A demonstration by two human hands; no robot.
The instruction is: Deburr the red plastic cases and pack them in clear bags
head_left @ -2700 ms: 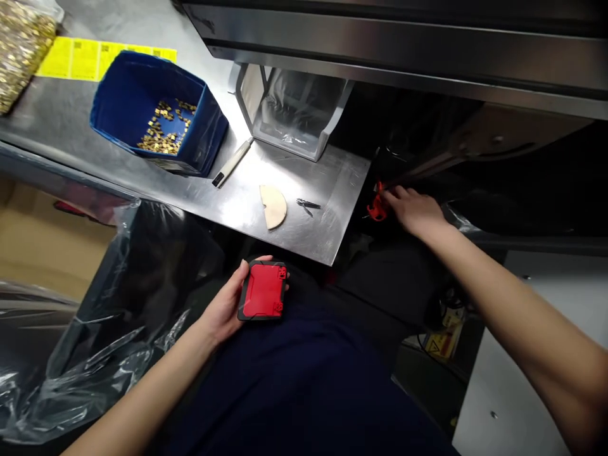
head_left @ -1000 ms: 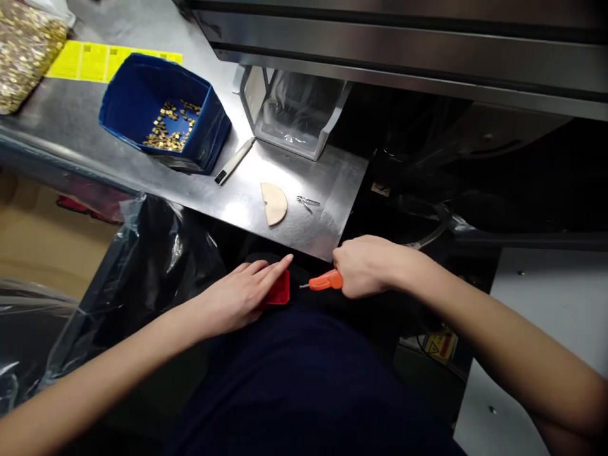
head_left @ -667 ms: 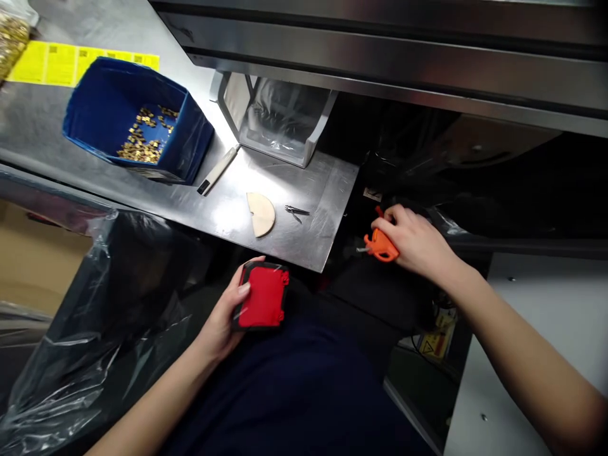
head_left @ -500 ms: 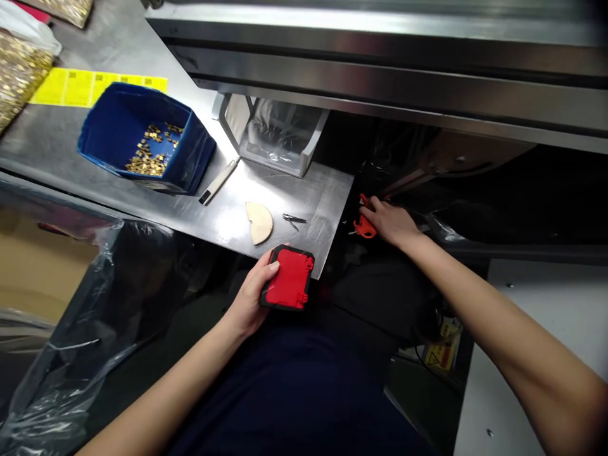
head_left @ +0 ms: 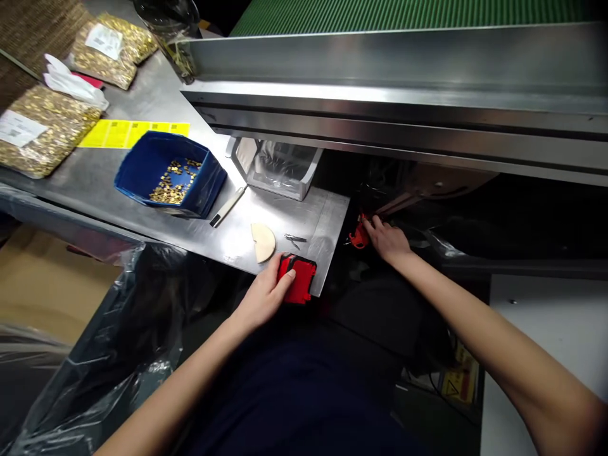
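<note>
My left hand point(head_left: 266, 291) is closed around a flat red-and-black plastic case point(head_left: 300, 285), its thumb across the red face. The case is tilted over the front corner of the metal table point(head_left: 327, 221). Beyond that table's right edge, in shadow, the fingers of my right hand point(head_left: 388, 240) grip an orange-red plastic piece point(head_left: 360, 235); the fingertips and part of the piece are hard to make out. On the table near the case lie a pale half-round disc point(head_left: 264, 242) and a small metal nail clipper point(head_left: 295, 238).
A blue bin point(head_left: 213, 183) holds small brass-coloured parts. Beside it are a white-and-black pen-like tool point(head_left: 228, 207) and a grey open tray point(head_left: 280, 189) with clear plastic inside. Bags of brass parts point(head_left: 52, 123) stand at the far left. A metal beam point(head_left: 380, 107) crosses above the right hand.
The view has tilted upward, bringing a green ribbed belt into sight. My left hand has turned the red-and-black case and moved it slightly farther over the table. The right hand stays at the orange-red piece.
</note>
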